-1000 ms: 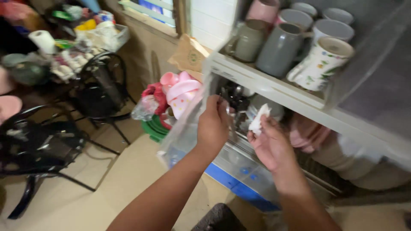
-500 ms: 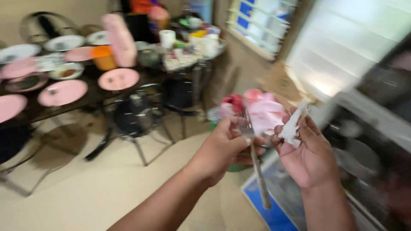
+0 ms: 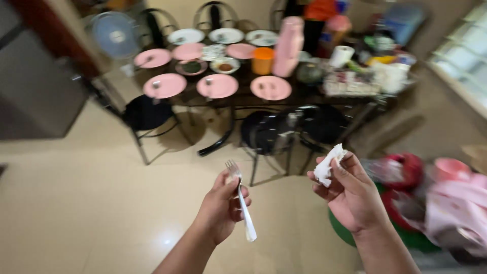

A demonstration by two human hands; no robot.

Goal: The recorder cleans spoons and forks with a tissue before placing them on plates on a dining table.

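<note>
Your left hand is closed around a fork, pinching the handle between thumb and fingers; the tines point up and the handle end hangs free below the palm. Your right hand is closed on a crumpled white tissue, held at the fingertips with the palm turned toward you. The hands are well apart, and the tissue does not touch the fork. Both are raised over a pale tiled floor, facing a dark table that stands well ahead, with black chairs between you and it. The table holds pink plates, and several appear to carry cutlery already, though blur prevents a firm reading. Judged from this posture, the step in hand is carrying the fork, with the tissue ready for wiping. To wipe, bring the tissue to the tines and keep the left grip low on the handle so the upper part stays exposed. To set the fork down, first close the distance to the table, pass the chairs, and keep the tines upright
</note>
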